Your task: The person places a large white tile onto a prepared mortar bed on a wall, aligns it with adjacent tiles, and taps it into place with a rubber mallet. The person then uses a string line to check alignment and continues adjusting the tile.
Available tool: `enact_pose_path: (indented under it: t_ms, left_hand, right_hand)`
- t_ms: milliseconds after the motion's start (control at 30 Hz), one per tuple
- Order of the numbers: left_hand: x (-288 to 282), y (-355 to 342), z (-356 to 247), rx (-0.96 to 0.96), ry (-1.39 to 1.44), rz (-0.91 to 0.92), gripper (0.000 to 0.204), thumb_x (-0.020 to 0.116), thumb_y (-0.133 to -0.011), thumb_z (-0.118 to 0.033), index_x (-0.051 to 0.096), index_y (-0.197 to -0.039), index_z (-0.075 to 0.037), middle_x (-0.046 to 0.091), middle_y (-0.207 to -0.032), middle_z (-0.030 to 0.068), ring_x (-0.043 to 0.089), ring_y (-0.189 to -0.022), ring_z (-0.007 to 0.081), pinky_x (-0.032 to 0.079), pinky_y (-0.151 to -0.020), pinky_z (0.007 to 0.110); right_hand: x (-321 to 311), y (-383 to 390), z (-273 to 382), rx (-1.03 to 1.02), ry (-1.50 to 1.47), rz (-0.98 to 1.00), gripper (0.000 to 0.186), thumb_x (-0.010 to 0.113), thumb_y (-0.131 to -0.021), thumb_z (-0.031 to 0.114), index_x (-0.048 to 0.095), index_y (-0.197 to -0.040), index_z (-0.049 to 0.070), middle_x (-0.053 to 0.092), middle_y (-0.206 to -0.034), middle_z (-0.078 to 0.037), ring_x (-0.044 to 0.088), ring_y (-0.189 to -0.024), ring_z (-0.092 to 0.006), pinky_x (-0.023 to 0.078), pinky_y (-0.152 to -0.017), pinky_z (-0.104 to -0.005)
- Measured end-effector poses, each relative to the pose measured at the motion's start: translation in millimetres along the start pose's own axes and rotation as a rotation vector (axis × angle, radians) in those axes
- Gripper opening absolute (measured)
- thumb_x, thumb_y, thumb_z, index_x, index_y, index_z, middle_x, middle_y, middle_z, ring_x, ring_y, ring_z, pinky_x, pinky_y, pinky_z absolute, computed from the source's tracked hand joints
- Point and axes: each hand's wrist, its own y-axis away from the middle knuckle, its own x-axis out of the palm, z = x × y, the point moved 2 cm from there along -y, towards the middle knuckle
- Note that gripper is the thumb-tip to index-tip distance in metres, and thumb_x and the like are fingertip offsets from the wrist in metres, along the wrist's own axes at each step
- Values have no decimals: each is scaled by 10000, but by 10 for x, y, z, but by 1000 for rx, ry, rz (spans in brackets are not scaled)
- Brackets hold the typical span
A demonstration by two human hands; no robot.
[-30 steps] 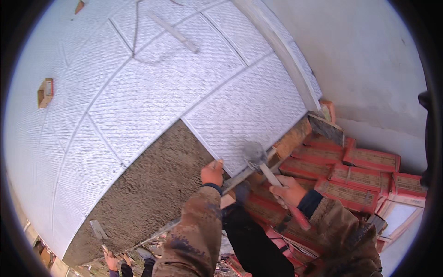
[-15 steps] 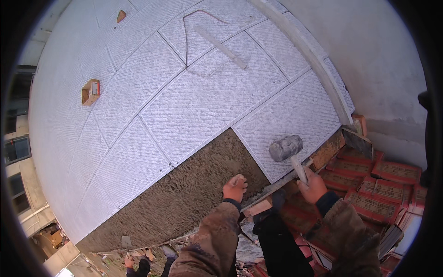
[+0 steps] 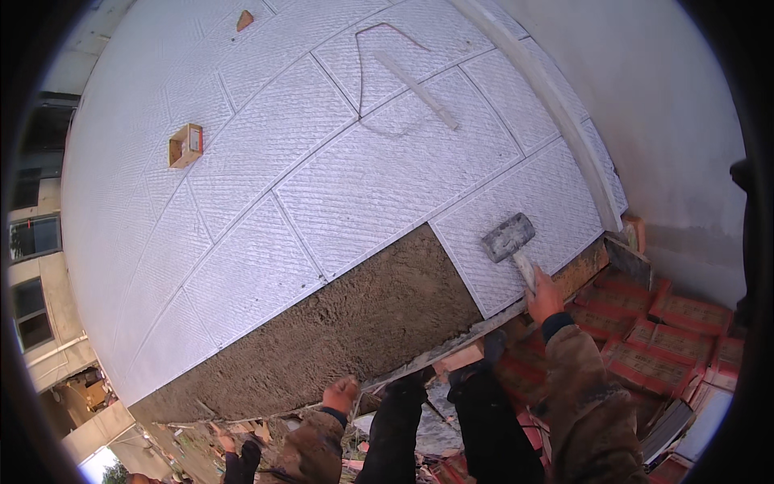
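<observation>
My right hand (image 3: 546, 295) grips the pale handle of a rubber mallet (image 3: 509, 237). Its dark grey head is at the corner grey tile (image 3: 556, 194); whether it touches the ribbed surface I cannot tell. My left hand (image 3: 342, 394) is closed, by the front edge of the wet mortar bed (image 3: 363, 323); anything inside its curled fingers is hidden. The brown mortar fills a strip in front of the laid tiles (image 3: 395, 181) and beside the corner tile. Along the front edge runs a narrow mortar-smeared strip (image 3: 459, 343).
Another person's hand (image 3: 223, 440) shows at the lower left. On the tiles lie a small open carton (image 3: 186, 146), a brick shard (image 3: 244, 21), a flat strip (image 3: 415, 89) and a bent wire (image 3: 360, 73). Red packs (image 3: 669, 339) are stacked at right below the wall (image 3: 661, 121).
My left hand has moved left and nearer to me along the mortar's front edge. The mallet has shifted slightly right and its head has turned. The view has shifted a little.
</observation>
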Motion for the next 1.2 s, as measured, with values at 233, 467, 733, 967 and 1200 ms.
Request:
enact_pose_path:
  t_ms: [233, 467, 733, 967, 1200]
  left_hand:
    - [38, 1286, 488, -234, -42, 189, 264, 632, -976, -270, 711, -1106, -55, 700, -892, -7, 645, -762, 100, 522, -699, 271]
    - [-287, 1873, 52, -216, -142, 177, 243, 635, -960, -227, 728, -1054, -23, 731, -887, 55, 683, -804, 127, 554, -734, 286]
    - [-668, 2273, -545, -87, 50, 111, 229, 626, -973, -195, 720, -1090, -22, 721, -947, 101, 680, -807, 172, 564, -714, 335]
    - [-876, 2757, -396, -176, -73, 175, 262, 631, -965, -266, 740, -1037, -39, 725, -868, 52, 658, -749, 133, 527, -678, 316]
    - [-975, 2323, -116, 10, -89, 249, 256, 621, -979, -248, 723, -1074, -35, 723, -914, 53, 653, -747, 155, 521, -648, 332]
  right_hand:
    - [-613, 771, 336, 104, -72, -80, 565, 665, -792, 74, 505, -1330, 10, 578, -1123, -248, 557, -1054, -440, 477, -906, -487]
    - [-1661, 2052, 471, 228, -164, 153, 445, 717, -791, 146, 624, -1208, 21, 649, -946, -165, 625, -928, -356, 513, -819, -455]
    - [-2602, 3198, 343, 89, 53, 44, 395, 652, -803, 200, 656, -1161, 32, 669, -1048, -212, 620, -1016, -400, 496, -911, -496]
    - [-2922, 3475, 431, 62, 90, 61, 366, 612, -839, 233, 675, -1144, 40, 661, -1097, -262, 609, -1055, -419, 487, -943, -485]
    - [-2911, 3706, 548, -40, 147, -42, 204, 569, -873, 208, 678, -907, 39, 656, -924, -191, 609, -909, -402, 486, -818, -518]
